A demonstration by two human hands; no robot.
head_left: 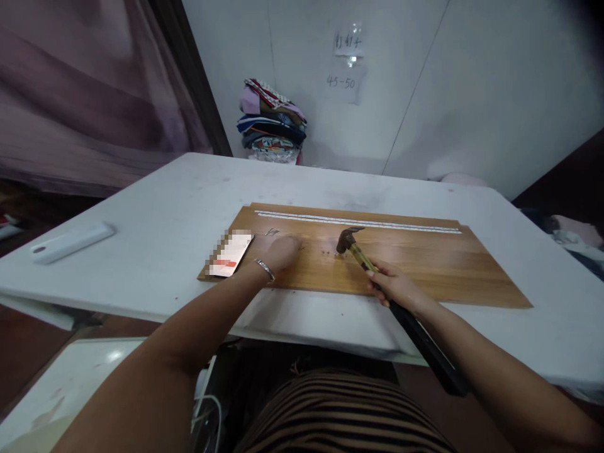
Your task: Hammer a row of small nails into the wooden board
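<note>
A claw hammer (361, 255) is in my right hand (394, 286), which is wrapped around its handle. The hammer's metal head is low over the wooden board (425, 270), near small nail heads (325, 252) in the wood; whether it touches them I cannot tell. My left hand (285, 250), with a bracelet at the wrist, is closed just left of those nails. A thin dark nail (302, 248) shows at its fingertips, partly hidden. Several loose nails (272, 231) lie on the board beyond this hand.
A phone (232, 255) lies on the board's left end. Two white printed strips (358, 221) run along the far side. A white plastic object (73, 242) is at left on the white table (155, 207). Folded cloths (274, 123) are stacked against the wall.
</note>
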